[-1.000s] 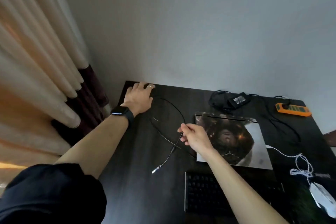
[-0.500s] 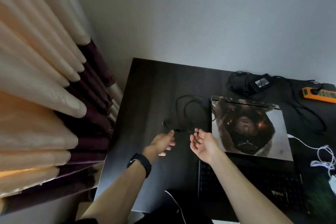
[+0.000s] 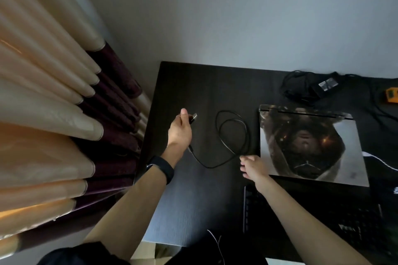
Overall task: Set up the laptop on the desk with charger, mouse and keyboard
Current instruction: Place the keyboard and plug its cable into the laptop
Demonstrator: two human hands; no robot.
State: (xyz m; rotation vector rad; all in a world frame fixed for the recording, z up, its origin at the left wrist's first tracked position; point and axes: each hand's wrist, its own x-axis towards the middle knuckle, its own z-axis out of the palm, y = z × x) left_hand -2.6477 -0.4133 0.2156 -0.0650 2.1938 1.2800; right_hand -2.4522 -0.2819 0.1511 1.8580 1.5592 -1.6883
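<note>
Left hand (image 3: 179, 130) has lifted plug (image 3: 193, 118).

The left hand (image 3: 179, 133) has lifted the cable's plug (image 3: 193, 118) leftward; the right hand (image 3: 254, 168) has released and moved nearer.

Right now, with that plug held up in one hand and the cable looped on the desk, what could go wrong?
The left hand holds the USB plug while the black cable lies in overlapping loops, so pulling might tighten them into a knot. The right hand touches the cable beside the closed laptop; a tug could drag cable against its corner.
</note>
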